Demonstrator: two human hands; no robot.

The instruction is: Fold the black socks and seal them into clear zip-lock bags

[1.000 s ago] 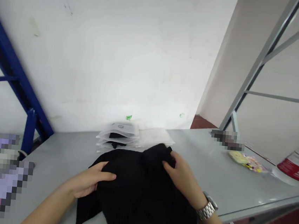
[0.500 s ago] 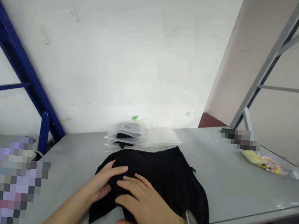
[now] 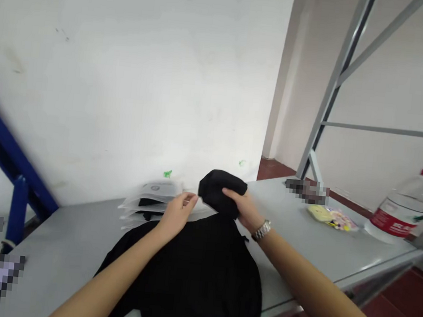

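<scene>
Black garment (image 3: 192, 276): spread over the middle of the table (image 3: 72, 245), reaching across its near edge.
Raised bunch (image 3: 218, 186): black cloth, folded thick, held up above the garment's far end; its lower side meets the spread cloth — join hard to make out.
Right hand (image 3: 247, 210): gripping the bunch from the right, thumb across the face of the cloth.
Left hand (image 3: 174, 215): fingers curled, thumb close to the fingertips, at the bunch's left end. Cannot tell whether it pinches the cloth.
Wristwatch (image 3: 262, 230): metal band, right wrist.
Translucent bags (image 3: 156, 190): stacked by the far edge, dark contents showing, partly behind the left forearm.
Pixelated item (image 3: 307, 190): far right corner.
Yellow packet (image 3: 320, 214): along the right edge, colourful pieces beside it.
Bottle (image 3: 396, 216): clear, red cap and label, upright near the near right corner.
Blue frame (image 3: 7, 144): by the far left corner.
White wall panel (image 3: 148, 72): behind the far edge.
</scene>
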